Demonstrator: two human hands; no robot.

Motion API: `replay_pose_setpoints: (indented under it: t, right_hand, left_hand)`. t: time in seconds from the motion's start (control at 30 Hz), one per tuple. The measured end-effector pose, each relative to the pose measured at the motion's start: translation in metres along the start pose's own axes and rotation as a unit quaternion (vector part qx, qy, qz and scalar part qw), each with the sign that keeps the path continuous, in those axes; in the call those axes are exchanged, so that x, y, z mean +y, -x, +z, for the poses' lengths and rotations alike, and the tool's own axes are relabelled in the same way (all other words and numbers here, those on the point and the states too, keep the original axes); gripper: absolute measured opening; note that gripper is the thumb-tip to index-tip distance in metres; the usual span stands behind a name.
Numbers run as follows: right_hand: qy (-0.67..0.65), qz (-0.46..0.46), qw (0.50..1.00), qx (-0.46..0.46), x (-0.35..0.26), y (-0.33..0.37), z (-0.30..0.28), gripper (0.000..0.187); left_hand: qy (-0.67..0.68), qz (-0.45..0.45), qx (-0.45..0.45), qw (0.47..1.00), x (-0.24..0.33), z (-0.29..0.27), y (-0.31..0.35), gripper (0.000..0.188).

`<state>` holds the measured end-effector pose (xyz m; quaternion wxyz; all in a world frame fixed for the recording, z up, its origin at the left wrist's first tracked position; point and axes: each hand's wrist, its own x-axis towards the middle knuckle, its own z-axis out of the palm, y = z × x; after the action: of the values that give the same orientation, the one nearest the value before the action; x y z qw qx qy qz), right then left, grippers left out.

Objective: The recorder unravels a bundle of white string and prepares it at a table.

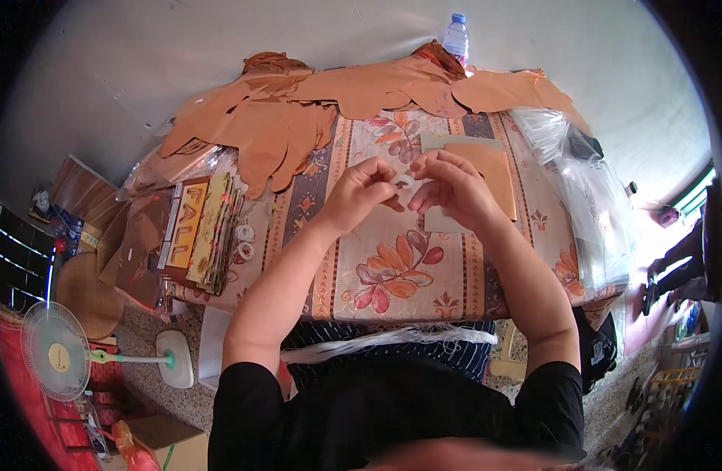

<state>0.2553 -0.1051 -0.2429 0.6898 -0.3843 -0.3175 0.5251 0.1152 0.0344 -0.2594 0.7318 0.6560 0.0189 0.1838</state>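
Above the middle of the table, my left hand (pixel 361 194) and my right hand (pixel 457 191) face each other with bent fingers. Between their fingertips is a small white ring (pixel 405 181), which looks like a narrow roll of tape. The curled fingers of my right hand hold it. My left thumb and fingers are pinched right beside it; what they grip, if anything, is too small to make out. Beyond my right hand lies a flat brown paper piece (pixel 498 177) on a grey sheet (pixel 439 221). A flower-patterned cloth (pixel 353 259) covers the table.
Brown cut-out sheets (pixel 369 85) spread along the back, near a water bottle (pixel 456 38). Printed cards (pixel 208 231) and white rings (pixel 245 242) lie left; clear plastic bags (pixel 592 212) lie right. White strands (pixel 392 339) cross my lap. A fan (pixel 59 353) stands left.
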Motion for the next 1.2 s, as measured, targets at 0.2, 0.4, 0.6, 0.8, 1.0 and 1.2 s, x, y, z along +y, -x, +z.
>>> replay_pose_setpoints:
  t: [0.2,0.4,0.6,0.8,1.0,1.2]
  right_hand:
    - [0.035,-0.019,0.999,0.032,-0.001,-0.005,-0.004,0.018]
    - [0.101,-0.003,0.994,0.035,0.004,-0.002,-0.002,0.015]
    - [0.141,0.007,0.99,0.0,0.009,-0.001,0.006,0.017]
    - [0.174,0.006,0.985,0.006,0.011,0.004,0.011,0.015]
    - [0.195,0.009,0.981,-0.005,0.014,0.001,0.006,0.016]
    - [0.203,0.02,0.979,-0.026,0.018,-0.005,0.008,0.016]
  left_hand:
    - [0.078,-0.08,0.01,0.994,0.025,-0.025,0.017,0.008]
    - [-0.212,-0.144,0.099,0.962,0.075,-0.078,0.072,0.011]
    - [-0.487,-0.186,0.187,0.833,0.079,-0.131,0.122,0.006]
    - [-0.713,-0.065,0.249,0.652,0.08,-0.115,0.125,0.014]
    - [-0.473,-0.141,0.205,0.845,0.1,-0.052,0.155,0.011]
    - [-0.334,-0.263,-0.153,0.892,0.026,0.008,0.198,0.012]
